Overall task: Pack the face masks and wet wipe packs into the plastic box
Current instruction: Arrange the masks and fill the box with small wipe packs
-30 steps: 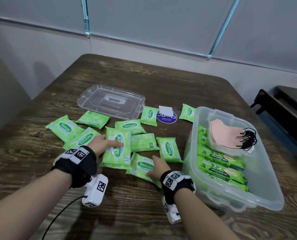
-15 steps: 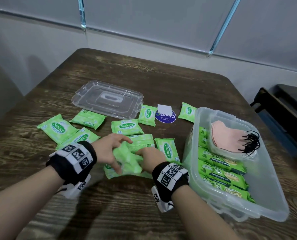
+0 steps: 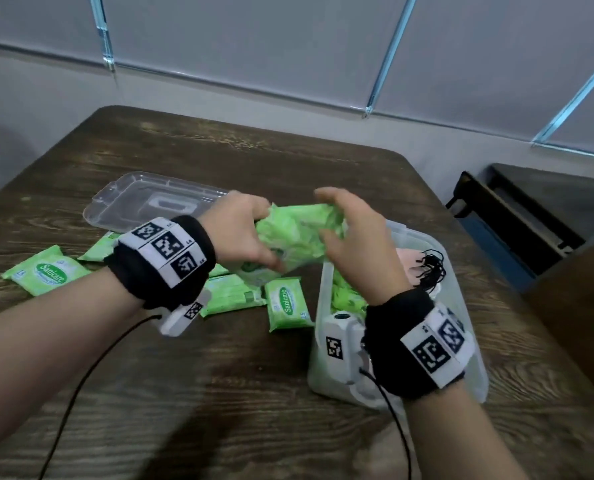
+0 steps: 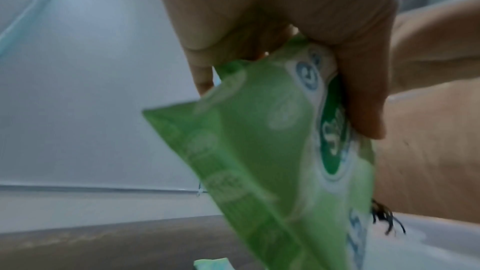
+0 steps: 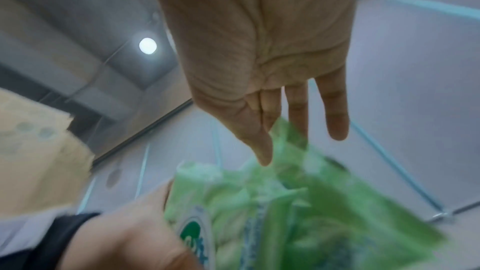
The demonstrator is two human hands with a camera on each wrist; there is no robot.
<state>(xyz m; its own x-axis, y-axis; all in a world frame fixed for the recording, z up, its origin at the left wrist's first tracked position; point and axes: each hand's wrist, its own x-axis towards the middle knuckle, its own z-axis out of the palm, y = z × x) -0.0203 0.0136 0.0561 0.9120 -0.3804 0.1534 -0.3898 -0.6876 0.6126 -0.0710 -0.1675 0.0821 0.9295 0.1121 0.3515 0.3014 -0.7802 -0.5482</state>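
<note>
A bunch of green wet wipe packs (image 3: 295,233) hangs in the air between my two hands, just above the near-left corner of the clear plastic box (image 3: 461,271). My left hand (image 3: 264,237) grips the bunch's left end, and the left wrist view shows its thumb and fingers curled round the packs (image 4: 259,161). My right hand (image 3: 323,216) cups the right end, thumb and fingers pinching the packs (image 5: 285,213) loosely. Inside the box lie pink face masks with black loops (image 3: 430,268) and more green packs, partly hidden by my right wrist.
Loose wipe packs lie on the wooden table (image 3: 219,393) at left (image 3: 46,271) and centre (image 3: 285,303). The clear lid (image 3: 143,199) lies farther back. A dark bench (image 3: 517,223) stands off the table's right side. Cables trail from both wristbands.
Both hands gathered wipe packs together on the table, then lifted the bunch up and to the right, toward the box. The head view has swung left and dipped.
</note>
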